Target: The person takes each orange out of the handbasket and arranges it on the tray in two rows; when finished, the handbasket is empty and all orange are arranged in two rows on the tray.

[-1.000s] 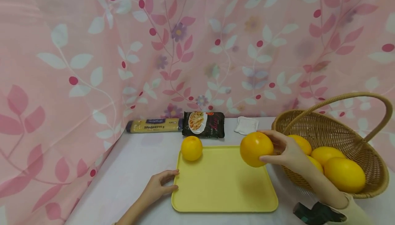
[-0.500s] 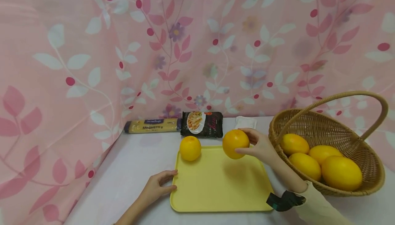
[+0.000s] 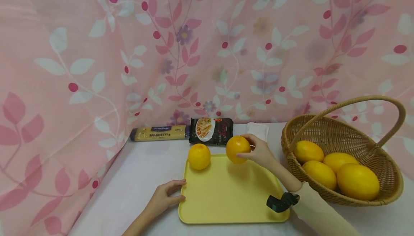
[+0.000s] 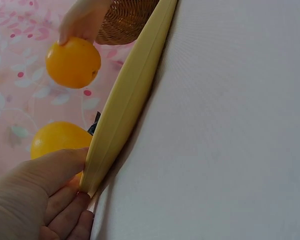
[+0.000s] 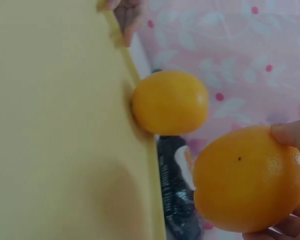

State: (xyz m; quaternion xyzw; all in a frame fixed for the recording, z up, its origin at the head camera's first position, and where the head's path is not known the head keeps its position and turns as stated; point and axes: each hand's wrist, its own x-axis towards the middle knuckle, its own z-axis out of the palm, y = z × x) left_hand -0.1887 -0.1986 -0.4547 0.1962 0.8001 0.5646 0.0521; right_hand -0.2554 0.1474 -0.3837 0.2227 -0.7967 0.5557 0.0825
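Note:
My right hand (image 3: 260, 152) grips an orange (image 3: 237, 150) between thumb and fingers, above the back of the yellow tray (image 3: 226, 200). In the right wrist view the held orange (image 5: 247, 180) hangs over the tray's far edge, its shadow falling on the tray. A second orange (image 3: 199, 156) rests in the tray's back left corner. At the tray's left rim, my left hand (image 3: 164, 195) holds the edge, and the left wrist view shows its thumb (image 4: 65, 165) at the rim with the other fingers lower down.
A wicker basket (image 3: 355, 135) with a tall handle stands at the right, several oranges (image 3: 357, 181) inside. Behind the tray lie a spaghetti pack (image 3: 160, 133), a black food packet (image 3: 211, 131) and a folded white cloth (image 3: 258, 130). A pink floral curtain (image 3: 207, 49) hangs behind.
My right hand has carried the orange leftward from beside the basket, across the tray towards the orange in the corner. My left hand has stayed at the tray's rim.

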